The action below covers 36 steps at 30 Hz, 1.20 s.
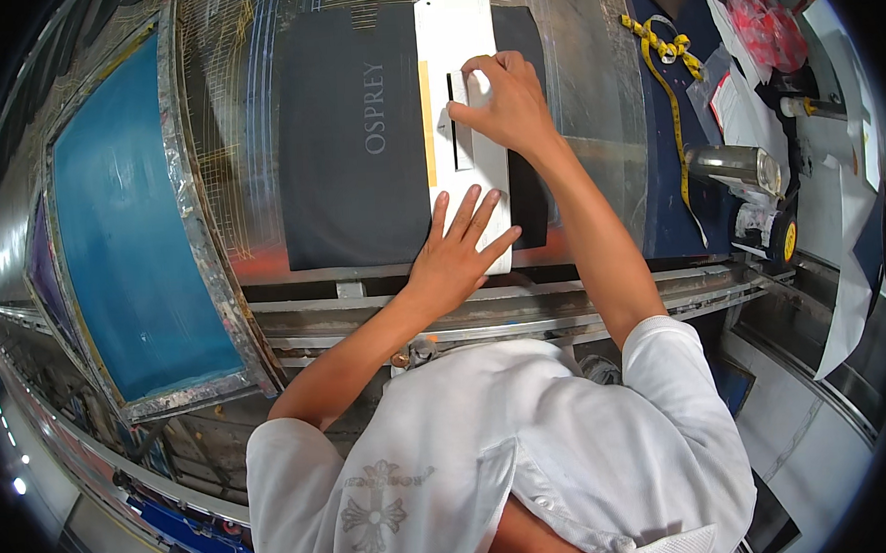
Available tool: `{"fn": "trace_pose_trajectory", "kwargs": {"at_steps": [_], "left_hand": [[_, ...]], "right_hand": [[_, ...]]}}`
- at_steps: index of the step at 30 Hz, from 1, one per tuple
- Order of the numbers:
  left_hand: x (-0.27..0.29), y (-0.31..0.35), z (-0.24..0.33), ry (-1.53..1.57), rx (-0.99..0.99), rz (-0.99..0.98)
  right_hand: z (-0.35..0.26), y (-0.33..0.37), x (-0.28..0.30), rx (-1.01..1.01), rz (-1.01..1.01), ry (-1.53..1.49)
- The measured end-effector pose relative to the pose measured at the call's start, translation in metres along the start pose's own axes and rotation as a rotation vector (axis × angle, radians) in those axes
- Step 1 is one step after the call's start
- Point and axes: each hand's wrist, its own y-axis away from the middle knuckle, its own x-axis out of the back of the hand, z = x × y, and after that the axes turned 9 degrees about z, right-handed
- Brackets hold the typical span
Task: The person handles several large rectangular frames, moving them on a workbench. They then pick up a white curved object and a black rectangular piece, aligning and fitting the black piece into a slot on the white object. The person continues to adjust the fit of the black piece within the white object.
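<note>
A long white template board (457, 15) lies across a dark grey fabric panel (349, 201) with pale lettering. Flat on the board's near end, my left hand (452, 256) has its fingers spread and holds nothing. Farther up, the thumb and curled forefinger of my right hand (506, 98) grip a narrow whitish strip (463, 150) set along a black slot in the board. The thumb is at the strip's left side and the forefinger at its far end. A tan band (428, 127) runs down the board's left edge.
To the left leans a framed screen with blue mesh (125, 223). At right are a yellow tape measure (666, 95), a metal can (738, 168), a tape roll (788, 236) and a pink plastic bag (763, 27). A metal rail (415, 323) runs along the table's near edge.
</note>
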Motion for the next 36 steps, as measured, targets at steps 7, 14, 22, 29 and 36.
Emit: {"fn": "trace_pose_trajectory", "kwargs": {"at_steps": [7,14,22,29,36], "left_hand": [[0.005,0.008,0.001,0.186,-0.004,-0.032],[0.019,0.008,-0.015,-0.010,0.172,0.181],[0.023,-0.006,-0.058,0.156,0.296,0.370],[0.048,-0.047,-0.097,-0.109,0.311,0.179],[0.051,-0.046,-0.097,-0.198,0.367,0.162]], "right_hand": [[-0.007,0.012,0.002,-0.062,-0.013,-0.007],[0.001,0.010,0.008,-0.064,-0.043,-0.083],[-0.001,0.015,0.009,-0.042,-0.055,-0.104],[0.000,0.013,0.011,-0.044,-0.059,-0.105],[-0.002,0.014,0.007,-0.042,-0.025,-0.103]]}}
